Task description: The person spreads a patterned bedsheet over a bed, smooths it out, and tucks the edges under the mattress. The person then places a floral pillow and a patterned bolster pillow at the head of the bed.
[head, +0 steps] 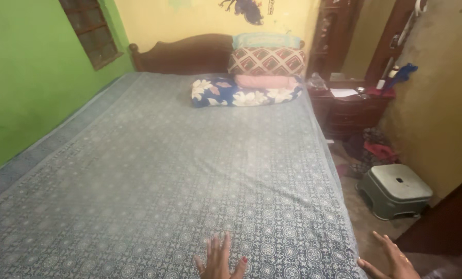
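My left hand (218, 261) lies flat, fingers spread, on the grey-blue patterned bedsheet (153, 170) near the bed's near right corner. It holds nothing. My right hand (393, 261) hovers open beyond the bed's right edge, above the floor, empty too. At the head of the bed a stack of pillows rests: a dark blue floral one (244, 93) at the bottom, a pink one (266, 81) on it, a red-and-cream diamond-patterned one (266, 61) leaning behind, and a teal one (266, 40) on top.
A dark wooden headboard (182, 51) stands against the yellow wall. The green wall (29, 82) runs along the bed's left side. To the right are a wooden bedside cabinet (352, 111), clothes on the floor (370, 150) and a grey plastic stool (395, 188).
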